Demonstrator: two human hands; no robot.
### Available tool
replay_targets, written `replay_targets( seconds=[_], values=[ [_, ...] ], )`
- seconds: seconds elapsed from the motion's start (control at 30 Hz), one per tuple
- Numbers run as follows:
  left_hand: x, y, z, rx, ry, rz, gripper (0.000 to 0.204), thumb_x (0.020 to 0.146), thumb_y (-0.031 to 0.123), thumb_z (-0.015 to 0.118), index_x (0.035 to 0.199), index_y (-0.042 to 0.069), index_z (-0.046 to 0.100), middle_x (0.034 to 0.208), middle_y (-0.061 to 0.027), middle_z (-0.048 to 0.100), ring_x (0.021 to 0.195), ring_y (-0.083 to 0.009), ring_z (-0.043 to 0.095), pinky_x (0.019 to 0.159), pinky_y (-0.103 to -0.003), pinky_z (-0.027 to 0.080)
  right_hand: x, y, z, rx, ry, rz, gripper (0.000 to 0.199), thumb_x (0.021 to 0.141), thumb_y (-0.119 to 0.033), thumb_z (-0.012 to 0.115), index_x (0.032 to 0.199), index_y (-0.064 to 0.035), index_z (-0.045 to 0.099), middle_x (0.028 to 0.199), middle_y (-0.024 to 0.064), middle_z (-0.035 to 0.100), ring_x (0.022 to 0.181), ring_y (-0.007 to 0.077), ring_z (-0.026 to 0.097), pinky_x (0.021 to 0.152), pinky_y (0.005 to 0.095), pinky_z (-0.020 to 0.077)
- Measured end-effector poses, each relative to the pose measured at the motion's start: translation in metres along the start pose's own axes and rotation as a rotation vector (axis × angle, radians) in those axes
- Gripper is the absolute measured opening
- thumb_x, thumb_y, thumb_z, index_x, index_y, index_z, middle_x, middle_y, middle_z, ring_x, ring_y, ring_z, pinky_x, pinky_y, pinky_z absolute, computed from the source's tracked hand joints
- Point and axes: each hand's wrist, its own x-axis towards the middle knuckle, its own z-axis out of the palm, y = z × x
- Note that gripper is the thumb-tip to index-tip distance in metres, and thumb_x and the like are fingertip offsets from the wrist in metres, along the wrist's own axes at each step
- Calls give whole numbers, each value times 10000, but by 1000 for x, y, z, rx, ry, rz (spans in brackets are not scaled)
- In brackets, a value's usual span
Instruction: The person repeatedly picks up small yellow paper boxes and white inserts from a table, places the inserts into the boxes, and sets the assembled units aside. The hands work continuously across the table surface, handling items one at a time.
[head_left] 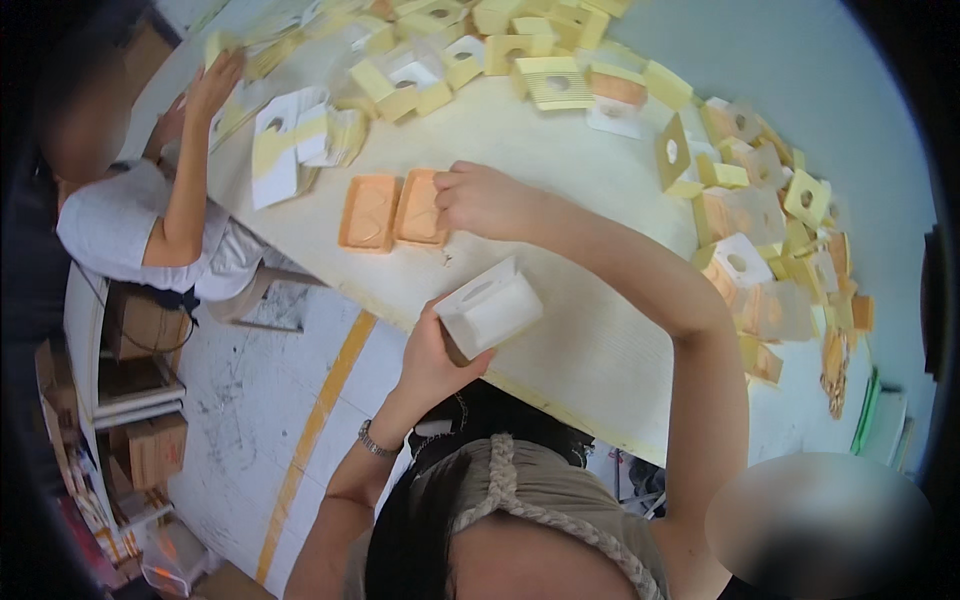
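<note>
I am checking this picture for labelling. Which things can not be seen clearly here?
- Head view: the right hand covers part of the right orange tray; whether it grips it is unclear.
- The underside of the white carton is hidden by the left hand.
- The yellow and white cartons at the table's far edge are too small and bent.
- A co-worker's hand hides what it touches.

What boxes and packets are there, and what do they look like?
White box: in the left hand, small, with a slot on top.
Orange trays: two side by side, at the right hand.
Yellow and white card packets: flat, holed, heaped along the table far edge.
Brown cartons: on left shelves.
</note>
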Motion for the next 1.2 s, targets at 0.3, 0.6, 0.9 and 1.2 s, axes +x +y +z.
replay_targets(
  seconds=[0.3,0.6,0.9,1.2],
  values=[
    [40,1,6,78,-72,50,800,688,208,843,1291,-42,380,1170,-220,588,1072,-373,610,886,-406,506,-64,3,-32,1021,128,967,129,885,-222,695,877,-94,706,906,-8,678,861,134,628,754,299,518],
    [59,6,14,-126,-81,-17,725,751,59,769,1311,-9,314,1215,-170,555,1120,-250,604,888,-340,530,-216,-4,-27,1923,507,1182,357,928,-253,673,1169,5,622,980,37,676,883,122,631,792,289,519],
    [78,22,30,-64,-108,-32,684,781,45,756,1296,-15,309,1228,-188,541,1121,-250,602,905,-342,525,-232,-114,1,123,253,1161,558,800,-294,777,1291,-100,596,1291,157,552,1163,340,530,944,393,471],
    [82,33,46,-39,-345,64,922,707,129,850,1458,38,323,1367,-151,448,1270,-306,476,1015,-376,447,-184,-141,-68,-64,335,769,488,689,-213,758,1155,-92,675,1253,119,545,1137,315,513,914,409,467]
  ],
)
